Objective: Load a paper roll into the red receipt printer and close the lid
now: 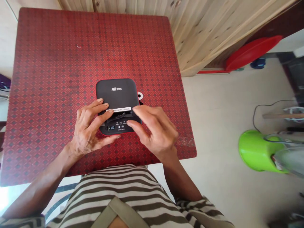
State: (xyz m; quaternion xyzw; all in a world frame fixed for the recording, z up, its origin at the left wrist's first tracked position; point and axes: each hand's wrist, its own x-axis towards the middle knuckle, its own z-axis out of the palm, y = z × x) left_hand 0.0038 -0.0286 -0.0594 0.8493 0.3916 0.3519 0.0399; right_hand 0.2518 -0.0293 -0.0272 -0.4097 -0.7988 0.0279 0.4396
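- A small black rounded-square receipt printer with a red base and a white logo on its lid (118, 96) lies near the middle of the frame, on a table covered with a red diamond-patterned cloth (47, 63).
- A narrow strip of white paper (118, 110) crosses the printer's top at its slot, and a row of small buttons and lights runs along the edge nearest the person.
- The left hand (89, 129) rests at the lower left of the printer: its fingers are spread apart and lie on the printer's top and left side, with the thumb along the near edge. It steadies the device and is not closed around it.
- The right hand (154, 128) hovers at the lower right of the printer, slightly blurred. Its fingers are loosely curved and apart, the index fingertip touching the top near the right end of the paper strip and the thumb near the button row. It holds nothing.
- A small white ring-shaped object (140, 94) lies on the cloth just beside the printer's right edge.
- At the bottom of the frame shows the person's olive and white striped shirt (123, 196).
- At the right of the frame, on a pale floor, stand a bright green plastic vessel (255, 152) and, farther up, a red plastic basin (251, 52) leaning against pale wooden planks (201, 28).
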